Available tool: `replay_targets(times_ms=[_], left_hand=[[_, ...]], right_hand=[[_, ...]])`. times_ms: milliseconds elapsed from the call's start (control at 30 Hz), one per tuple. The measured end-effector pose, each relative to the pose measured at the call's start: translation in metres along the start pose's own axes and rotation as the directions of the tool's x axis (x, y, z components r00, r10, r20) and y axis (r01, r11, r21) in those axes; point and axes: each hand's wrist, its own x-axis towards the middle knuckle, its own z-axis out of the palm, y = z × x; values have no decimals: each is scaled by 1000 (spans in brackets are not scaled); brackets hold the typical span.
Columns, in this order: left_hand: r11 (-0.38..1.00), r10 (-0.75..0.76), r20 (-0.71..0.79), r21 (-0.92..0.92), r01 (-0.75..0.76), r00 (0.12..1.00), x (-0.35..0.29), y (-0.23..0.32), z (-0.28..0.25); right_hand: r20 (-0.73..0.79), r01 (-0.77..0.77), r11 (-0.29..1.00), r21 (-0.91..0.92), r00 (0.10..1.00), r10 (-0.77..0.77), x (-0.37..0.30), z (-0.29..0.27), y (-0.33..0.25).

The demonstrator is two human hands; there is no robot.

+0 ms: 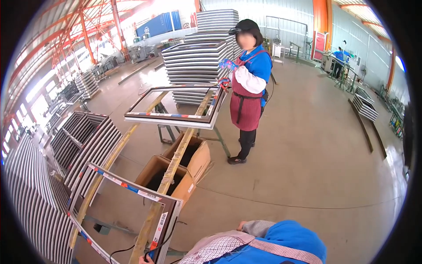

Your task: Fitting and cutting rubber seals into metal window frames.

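Observation:
At the lower edge, my left hand (146, 259) is partly in view, its fingers closed at a thin black flexible strip (166, 240) beside the near frame. This rectangular frame (179, 207) has a white outer edge and printed film in red, blue and white; it rests across two yellowish rails. The strip loops over its near right corner. Only a bit of my right hand (241, 225) shows past a grey sleeve, close to my apron; its fingers are hidden. Two open cardboard boxes (203, 160) with dark contents stand on the floor beyond the frame.
A co-worker (250, 83) in a dark red apron stands at a second frame (171, 118) on the same rails (180, 152). Stacked frames rise behind (193, 61) and at left (35, 193). Long dark bars (360, 125) lie on the floor at right.

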Motion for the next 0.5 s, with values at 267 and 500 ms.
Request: replay_targets(times_ms=[267,500], left_hand=[[989,28,-63,149,-18,998,-9,-10,3],[997,-13,52,72,9,999,-5,-8,4]], right_hand=[[-54,28,964,-265,998,-44,-33,-37,-51],[7,137,957,-257,990,-140,-11,-26,-42]])
